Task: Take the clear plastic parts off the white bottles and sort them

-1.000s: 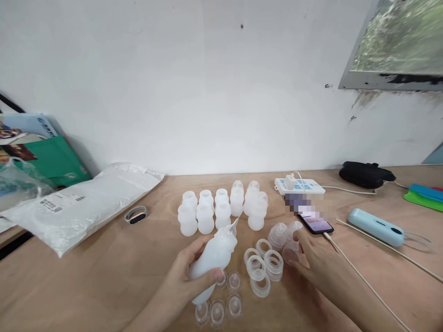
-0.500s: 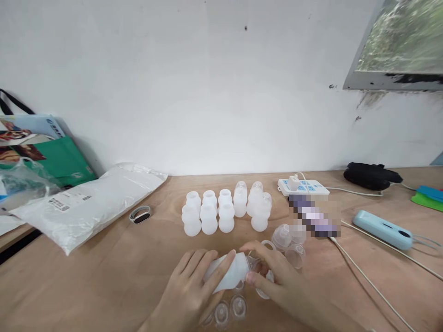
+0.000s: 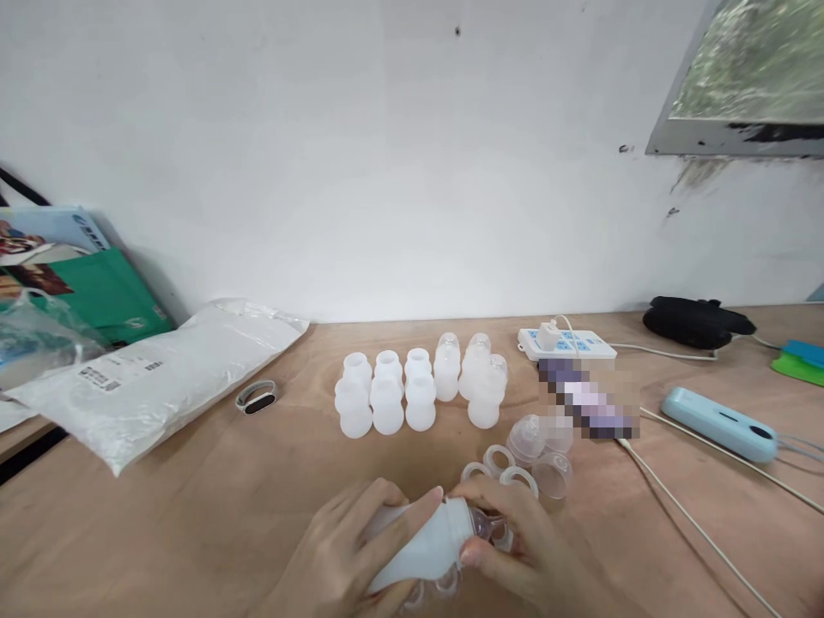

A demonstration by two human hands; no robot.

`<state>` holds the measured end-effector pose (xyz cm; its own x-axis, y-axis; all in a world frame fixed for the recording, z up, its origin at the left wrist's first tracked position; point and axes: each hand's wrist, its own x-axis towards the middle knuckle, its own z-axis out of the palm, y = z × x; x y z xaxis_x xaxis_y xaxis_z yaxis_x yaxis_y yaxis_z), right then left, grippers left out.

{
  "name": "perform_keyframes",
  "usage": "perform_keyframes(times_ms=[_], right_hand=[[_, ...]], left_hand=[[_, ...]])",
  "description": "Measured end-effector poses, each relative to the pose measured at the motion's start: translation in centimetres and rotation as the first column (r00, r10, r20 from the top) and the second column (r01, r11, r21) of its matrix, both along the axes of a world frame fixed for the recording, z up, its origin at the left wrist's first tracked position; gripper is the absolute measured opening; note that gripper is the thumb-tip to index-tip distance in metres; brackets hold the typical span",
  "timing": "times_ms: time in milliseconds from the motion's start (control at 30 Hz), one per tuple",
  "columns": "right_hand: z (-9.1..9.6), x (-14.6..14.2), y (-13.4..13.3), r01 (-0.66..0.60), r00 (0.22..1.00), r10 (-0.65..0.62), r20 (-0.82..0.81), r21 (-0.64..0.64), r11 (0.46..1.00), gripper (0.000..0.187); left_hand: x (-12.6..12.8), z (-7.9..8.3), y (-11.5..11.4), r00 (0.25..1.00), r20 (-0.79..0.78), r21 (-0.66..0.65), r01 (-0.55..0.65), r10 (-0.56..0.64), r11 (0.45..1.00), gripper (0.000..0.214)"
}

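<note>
A milky white baby bottle [image 3: 415, 549] lies on its side in the air above the table. My left hand [image 3: 351, 545] wraps round its body, the index finger stretched along it. At the bottle's mouth is a white screw ring [image 3: 459, 522] with a clear nipple [image 3: 481, 523] sticking out to the right. My right hand [image 3: 521, 536] grips this ring between thumb and fingers. Loose rings [image 3: 518, 481] lie just beyond my right hand. Under the bottle, several clear nipples [image 3: 447, 584] are partly hidden.
Several open white bottles [image 3: 387, 403] and a few capped bottles [image 3: 486, 395] stand in rows. Clear domed caps [image 3: 528, 439] lie right of them. A white mailing bag [image 3: 160, 378], a wristband [image 3: 256, 398], a power strip [image 3: 570, 345], a blurred phone-like item and a pale blue device [image 3: 719, 425] surround the work.
A white ring now shows around the bottle's neck, under my right fingers. My hands and the bottle sit lower in view, and the loose rings are more visible.
</note>
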<state>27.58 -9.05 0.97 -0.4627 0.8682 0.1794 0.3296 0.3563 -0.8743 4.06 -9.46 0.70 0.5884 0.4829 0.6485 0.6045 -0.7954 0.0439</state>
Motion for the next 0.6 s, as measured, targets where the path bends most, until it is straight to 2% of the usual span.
perform_keyframes(times_ms=[100, 200, 267, 300, 367, 433, 467, 567, 600], right_hand=[[0.0, 0.3, -0.2, -0.018, 0.996, 0.005, 0.087, 0.159, 0.987, 0.038], [-0.6, 0.6, -0.1, -0.045, 0.994, 0.004, 0.110, 0.375, 0.926, 0.037], [-1.1, 0.8, -0.1, -0.066, 0.993, 0.010, 0.120, 0.472, 0.879, 0.033], [-1.2, 0.9, -0.1, -0.079, 0.991, 0.016, 0.130, 0.497, 0.864, 0.037], [-1.3, 1.0, -0.1, -0.080, 0.991, 0.016, 0.131, 0.501, 0.862, 0.055], [-1.2, 1.1, -0.2, -0.050, 0.991, -0.009, 0.132, 0.439, 0.897, 0.072], [-1.1, 1.0, -0.3, -0.033, 0.989, -0.027, 0.146, 0.395, 0.918, 0.069], [-0.6, 0.7, -0.3, -0.006, 0.976, -0.058, 0.209, 0.296, 0.955, 0.032], [-0.5, 0.6, -0.2, -0.009, 0.977, -0.053, 0.209, 0.287, 0.958, 0.026]], left_hand=[[0.0, 0.0, 0.0, 0.993, 0.117, -0.064, 0.017, -0.009, 0.998, 0.037], [0.1, -0.1, 0.3, 0.975, 0.219, -0.187, 0.073, -0.031, 0.980, 0.045], [0.2, -0.1, 0.4, 0.973, 0.232, -0.262, 0.079, -0.017, 0.962, 0.049], [0.2, -0.1, 0.5, 0.973, 0.230, -0.274, 0.069, -0.004, 0.959, 0.049], [0.2, -0.3, 0.5, 0.980, 0.197, -0.254, 0.034, 0.017, 0.967, 0.045], [0.2, -0.6, 0.5, 0.989, 0.147, -0.175, 0.022, 0.004, 0.984, 0.040], [0.2, -0.8, 0.5, 0.993, 0.118, -0.131, 0.029, -0.014, 0.991, 0.038], [0.0, -1.3, 0.6, 0.997, 0.046, -0.060, 0.058, -0.055, 0.997, 0.035], [-0.1, -1.4, 0.7, 0.998, 0.030, -0.059, 0.056, -0.055, 0.997, 0.034]])
